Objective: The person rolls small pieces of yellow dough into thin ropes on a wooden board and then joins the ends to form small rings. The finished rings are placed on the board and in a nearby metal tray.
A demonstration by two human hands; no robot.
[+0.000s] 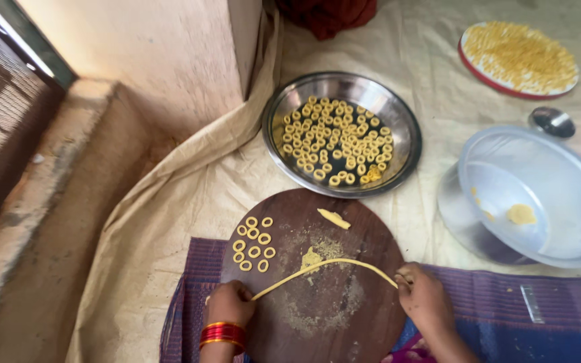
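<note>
A thin yellow dough rope (324, 267) stretches in an arc across a round dark wooden board (364, 228). My left hand (230, 304), with red bangles at the wrist, pinches the rope's left end. The rope's right end sits between the fingers of my right hand (421, 296). Several small dough rings (254, 243) lie on the board's left side. A small dough scrap (334, 218) rests near the board's far edge, and another flattened bit (311, 257) lies under the rope.
A steel plate (408, 138) behind the board holds several dough rings. To the right stands a large steel bowl (573, 202) with a dough lump inside. A red-rimmed plate (519, 57) of yellow pieces lies far right. A wall corner (169, 54) rises at left.
</note>
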